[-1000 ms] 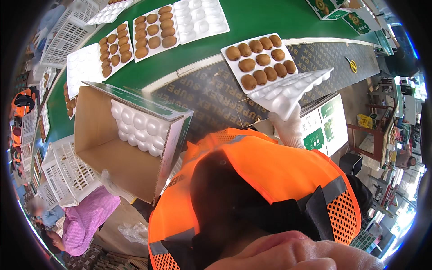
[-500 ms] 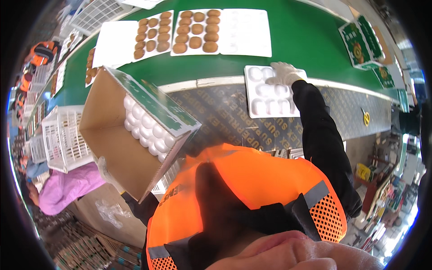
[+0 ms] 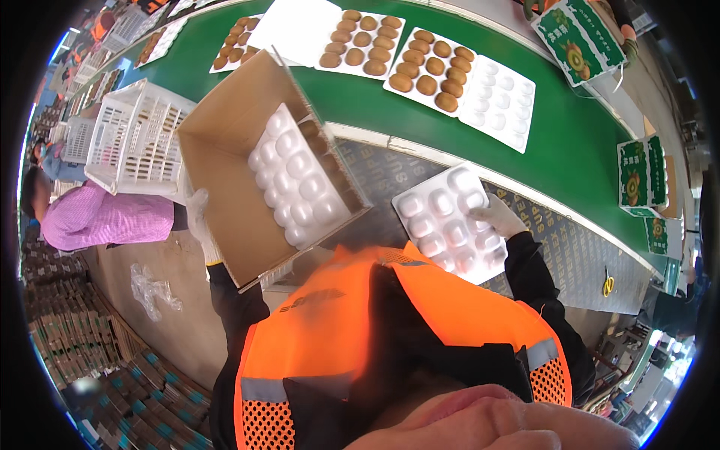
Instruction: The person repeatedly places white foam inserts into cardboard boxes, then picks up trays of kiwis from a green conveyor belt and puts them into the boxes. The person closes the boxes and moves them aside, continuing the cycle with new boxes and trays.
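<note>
My gloved left hand (image 3: 198, 219) is closed on the outer side of an open cardboard box (image 3: 225, 157), which is tilted in front of me. Inside the box stands a white moulded fruit tray (image 3: 296, 180), its rounded bumps toward the box's opening. My gloved right hand (image 3: 498, 216) grips the right edge of another white fruit tray (image 3: 450, 217), held over the dark ledge close to my vest. No fruit shows in that tray. The fingers of my left hand are partly hidden by the box edge.
Trays of kiwifruit (image 3: 433, 71) lie on the green conveyor belt (image 3: 570, 150). A white plastic crate (image 3: 131, 142) stands left. Another person's hands hold a green printed box (image 3: 577, 45) across the belt. Yellow-handled scissors (image 3: 608, 283) lie on the dark ledge (image 3: 555, 255).
My right hand has drawn the fruit tray from the belt edge toward me and tilted it. The box in my left hand has turned, showing more of its inside. The view has rotated.
</note>
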A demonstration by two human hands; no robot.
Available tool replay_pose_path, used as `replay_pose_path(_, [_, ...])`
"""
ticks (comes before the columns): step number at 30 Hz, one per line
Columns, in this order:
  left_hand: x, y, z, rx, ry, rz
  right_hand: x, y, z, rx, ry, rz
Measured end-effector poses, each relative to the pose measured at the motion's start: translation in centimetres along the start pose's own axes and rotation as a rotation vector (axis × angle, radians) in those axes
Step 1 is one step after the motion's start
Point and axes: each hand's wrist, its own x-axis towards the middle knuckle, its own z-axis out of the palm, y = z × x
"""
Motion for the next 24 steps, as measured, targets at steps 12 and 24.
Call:
replay_pose_path(12, [2.2,0.6,-1.0,0.159,0.096,0.124,-13.4,-20.7,0.7,-0.106,0.289,-0.343])
replay_pose_path(24, [0.8,0.8,-0.5,0.179,0.192,0.154,-8.3,-38.1,7.6,-0.370,0.218,-0.919])
